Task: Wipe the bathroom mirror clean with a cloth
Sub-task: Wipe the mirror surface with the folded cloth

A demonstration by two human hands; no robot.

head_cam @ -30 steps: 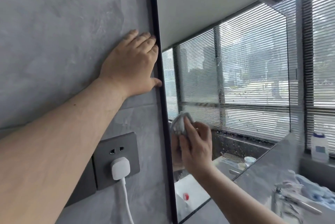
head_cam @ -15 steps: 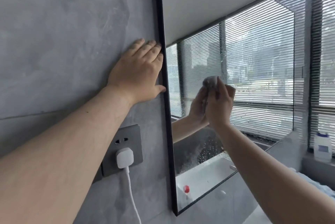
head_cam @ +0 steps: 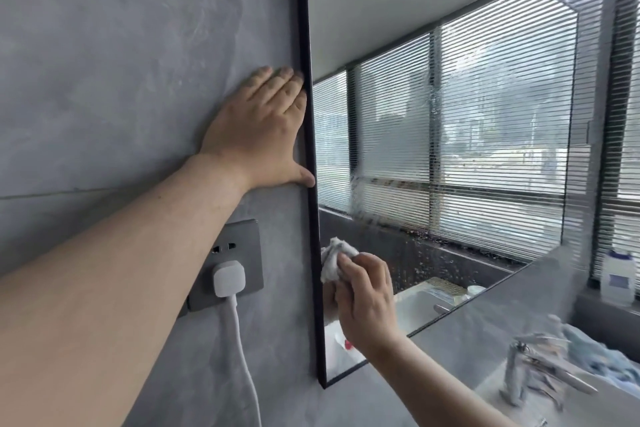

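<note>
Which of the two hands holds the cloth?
The right hand grips the white cloth against the mirror; the left hand lies flat and empty on the grey wall.

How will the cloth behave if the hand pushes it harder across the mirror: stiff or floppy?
Probably floppy: the cloth is bunched in folds under the right hand. It is likely light, since one hand holds it against the mirror. It may slide easily, as the glass looks wet and streaked.
</note>
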